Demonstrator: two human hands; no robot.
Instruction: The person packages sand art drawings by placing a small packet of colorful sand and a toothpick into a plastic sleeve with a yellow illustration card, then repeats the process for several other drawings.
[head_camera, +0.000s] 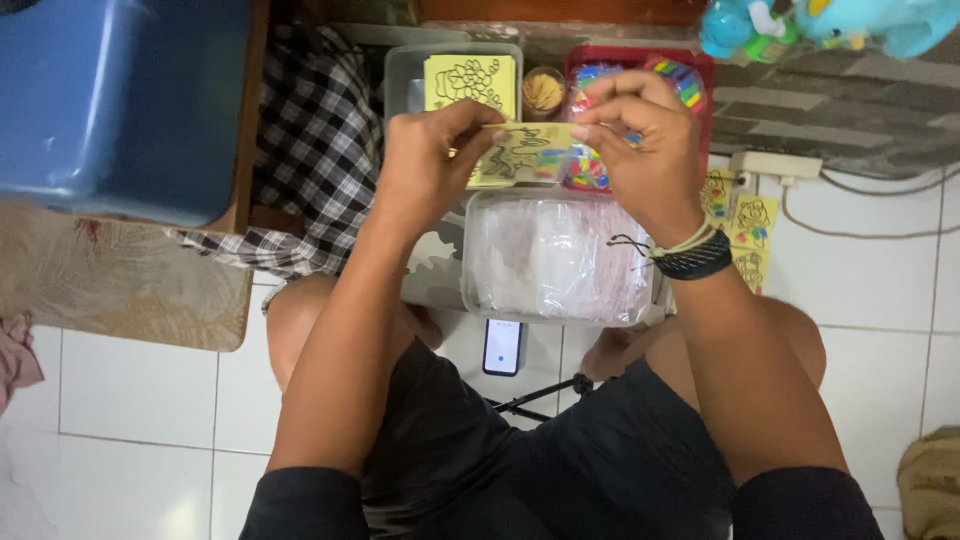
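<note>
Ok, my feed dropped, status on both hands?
Left hand and right hand pinch yellow card in clear sleeve. Clear tub below. Nothing blocking.

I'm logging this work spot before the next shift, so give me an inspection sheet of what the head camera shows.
Surface: white tiled floor; the person sits on it.
Job's things: yellow picture card held between left hand and right hand; clear bin of plastic sleeves below; grey tray of yellow cards; red tray of coloured packets.
Clutter: small cup of sticks, checked cloth, phone, loose cards.
Grippers: both hands pinch the card's top edge.
Cables: white power strip with a white cord trailing right.
Surroundings: blue tub, woven mat, blue toy.
</note>
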